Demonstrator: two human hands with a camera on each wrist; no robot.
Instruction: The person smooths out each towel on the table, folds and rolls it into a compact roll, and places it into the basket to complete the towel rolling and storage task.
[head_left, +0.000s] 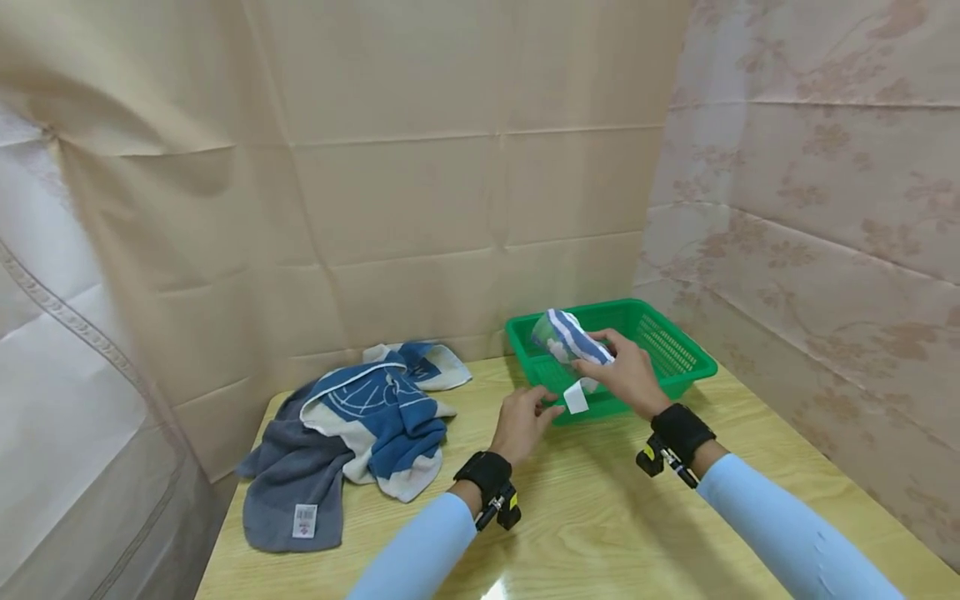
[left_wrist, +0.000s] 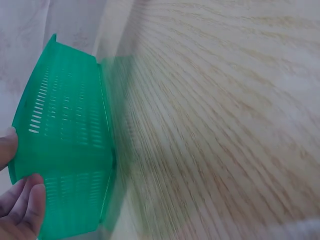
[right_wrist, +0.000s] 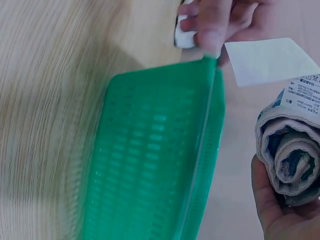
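Light-blue sleeves (head_left: 795, 521) reach in from the near edge of the worktop (head_left: 592, 533), each ending at a black wristband (head_left: 681, 433). A rolled striped towel (head_left: 576, 337), blue and white with a greenish patch, is tilted above the green basket (head_left: 663, 346), its spiral end showing in the right wrist view. Thumb and fingers of the right hand (head_left: 632, 379) are curled round the roll, with a white tag (head_left: 576, 397) hanging from its lower end beside a printed label (right_wrist: 305, 95). The left hand (head_left: 521, 425) pinches the basket's rim at its near left corner. That basket sits at the worktop's far right corner. Toward the far left corner, a blue-and-white towel (head_left: 408, 412) lies rumpled, partly over a grey towel (head_left: 296, 496). Beige cloth (head_left: 390, 192) hangs behind the far edge, floral cloth (head_left: 832, 250) along the right edge.
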